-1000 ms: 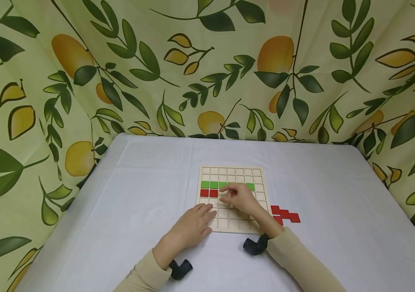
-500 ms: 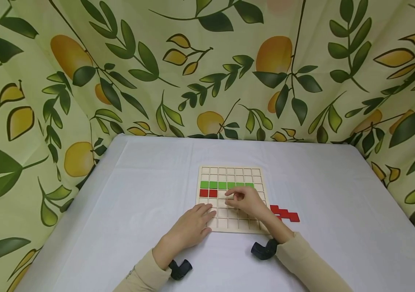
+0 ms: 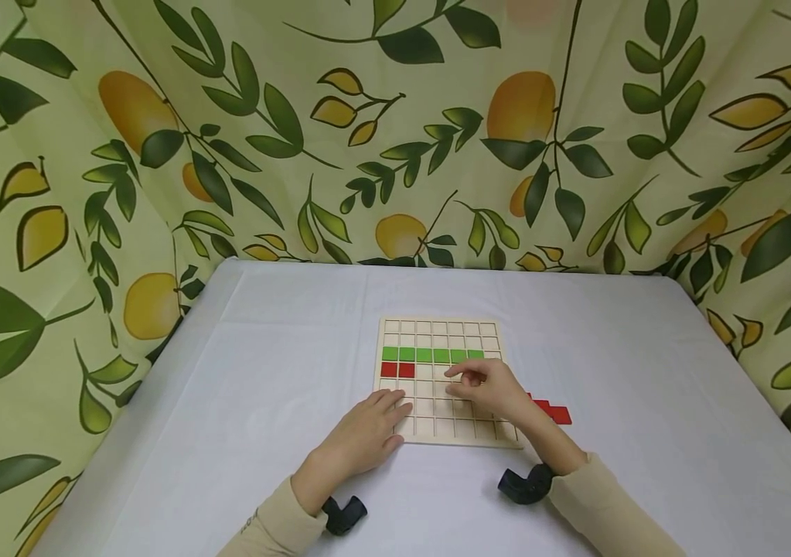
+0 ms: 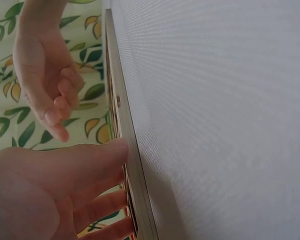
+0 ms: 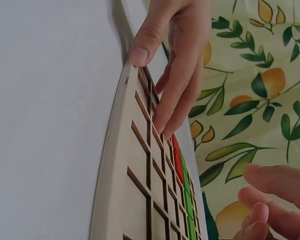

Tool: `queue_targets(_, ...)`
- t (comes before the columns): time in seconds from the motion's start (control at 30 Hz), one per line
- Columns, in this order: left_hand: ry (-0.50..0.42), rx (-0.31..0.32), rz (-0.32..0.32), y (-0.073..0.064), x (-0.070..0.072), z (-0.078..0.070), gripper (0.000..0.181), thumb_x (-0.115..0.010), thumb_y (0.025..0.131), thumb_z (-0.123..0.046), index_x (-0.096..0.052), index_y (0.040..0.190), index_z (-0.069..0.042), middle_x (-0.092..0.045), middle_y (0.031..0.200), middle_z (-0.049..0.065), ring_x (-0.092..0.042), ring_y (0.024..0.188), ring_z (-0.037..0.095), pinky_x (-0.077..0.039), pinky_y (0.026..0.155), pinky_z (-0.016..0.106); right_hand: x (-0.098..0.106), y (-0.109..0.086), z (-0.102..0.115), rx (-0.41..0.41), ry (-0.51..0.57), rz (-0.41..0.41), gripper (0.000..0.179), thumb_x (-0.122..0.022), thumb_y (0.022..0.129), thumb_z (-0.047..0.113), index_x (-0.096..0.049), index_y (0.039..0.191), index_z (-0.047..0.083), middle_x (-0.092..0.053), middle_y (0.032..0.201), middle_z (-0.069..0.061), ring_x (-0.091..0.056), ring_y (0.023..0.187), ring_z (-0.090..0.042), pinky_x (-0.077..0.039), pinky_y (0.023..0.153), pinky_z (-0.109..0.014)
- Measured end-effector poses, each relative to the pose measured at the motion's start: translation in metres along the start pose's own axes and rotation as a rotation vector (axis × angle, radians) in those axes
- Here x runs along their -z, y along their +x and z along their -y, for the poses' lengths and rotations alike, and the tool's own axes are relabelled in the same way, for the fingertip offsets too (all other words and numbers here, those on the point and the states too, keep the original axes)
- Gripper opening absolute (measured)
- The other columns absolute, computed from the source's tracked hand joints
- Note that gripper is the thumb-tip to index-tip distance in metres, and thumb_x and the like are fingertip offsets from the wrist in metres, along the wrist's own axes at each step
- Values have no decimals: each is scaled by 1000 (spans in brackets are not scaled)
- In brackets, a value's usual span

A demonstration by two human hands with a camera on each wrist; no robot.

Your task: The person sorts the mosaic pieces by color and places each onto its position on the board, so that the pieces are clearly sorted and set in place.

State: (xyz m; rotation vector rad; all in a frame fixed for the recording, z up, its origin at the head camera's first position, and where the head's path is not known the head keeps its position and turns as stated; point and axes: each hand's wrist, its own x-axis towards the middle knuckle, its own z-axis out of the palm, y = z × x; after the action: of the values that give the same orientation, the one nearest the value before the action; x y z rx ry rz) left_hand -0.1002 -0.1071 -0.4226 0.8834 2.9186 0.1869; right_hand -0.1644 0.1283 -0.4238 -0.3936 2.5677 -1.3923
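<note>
A wooden grid board (image 3: 425, 429) lies on the white table. Several green squares (image 3: 425, 355) fill most of one row, and two red squares (image 3: 397, 370) sit at the left of the row below. My left hand (image 3: 365, 429) rests on the board's near left corner, fingers spread, its thumb (image 4: 107, 155) at the edge in the left wrist view. Above the board's right half is my right hand (image 3: 489, 385), thumb and index finger apart and nothing visible between them. The right wrist view shows its loosely bent fingers (image 5: 270, 182) raised off the grid.
Red stepped pieces (image 3: 558, 415) lie on the table just right of the board, partly hidden by the right forearm. A black curved fitting (image 3: 343, 515) is at the left wrist, another black fitting (image 3: 526, 485) at the right. A leaf-and-fruit curtain (image 3: 395, 155) hangs behind the table (image 3: 284, 333).
My right hand has drawn back to the right across the board, uncovering the green row and covering more of the loose red pieces. The left hand stays where it was.
</note>
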Motion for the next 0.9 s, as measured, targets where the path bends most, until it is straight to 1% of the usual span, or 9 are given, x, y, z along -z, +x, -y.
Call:
queue_targets(0.1, 0, 1, 0, 0, 0, 0, 45, -60, 93, -25, -55, 135, -11, -52, 144, 9, -49, 134, 28, -46, 111, 41, 5, -5, -2, -23, 13, -3, 22, -74, 81, 13, -72, 100, 0, -52, 70, 1, -47, 66, -7, -40, 56, -16)
queue_targets(0.23, 5, 0, 3, -1, 0, 0, 45, -60, 93, -25, -55, 135, -10, -52, 144, 9, -49, 134, 27, -45, 112, 40, 12, -11, -3, -25, 13, -7, 24, -74, 82, 14, -72, 101, -1, -51, 71, 1, -47, 67, -6, -40, 56, -16)
queue_targets(0.47, 4, -3, 2, -1, 0, 0, 45, -60, 94, -25, -55, 136, -10, -51, 145, 10, -49, 134, 27, -44, 113, 39, 23, -20, -5, 0, 0, -23, 26, -74, 82, 13, -71, 103, -2, -50, 70, 2, -45, 66, -3, -39, 57, -16)
queue_targets(0.63, -13, 4, 6, -1, 0, 0, 45, -60, 94, -24, -54, 136, -10, -51, 145, 10, -48, 135, 27, -43, 113, 39, 31, -24, -9, -19, -3, -30, 28, -74, 83, 16, -70, 104, -1, -50, 72, 1, -45, 66, -2, -39, 57, -16)
queue_targets(0.77, -21, 9, 15, -1, 0, -1, 45, -59, 94, -24, -54, 137, -10, -50, 146, 10, -47, 135, 28, -43, 114, 40, 38, -28, -15, -31, -6, -34, 30, -74, 83, 17, -70, 106, -1, -50, 73, 0, -45, 66, -2, -38, 54, -17)
queue_targets(0.9, -27, 9, 17, -1, 0, -1, 45, -59, 94, -24, -53, 137, -9, -50, 146, 10, -47, 136, 28, -42, 115, 40, 45, -34, -23, -12, 1, -24, 28, -74, 83, 16, -70, 105, -2, -49, 72, 2, -44, 64, 0, -37, 50, -16)
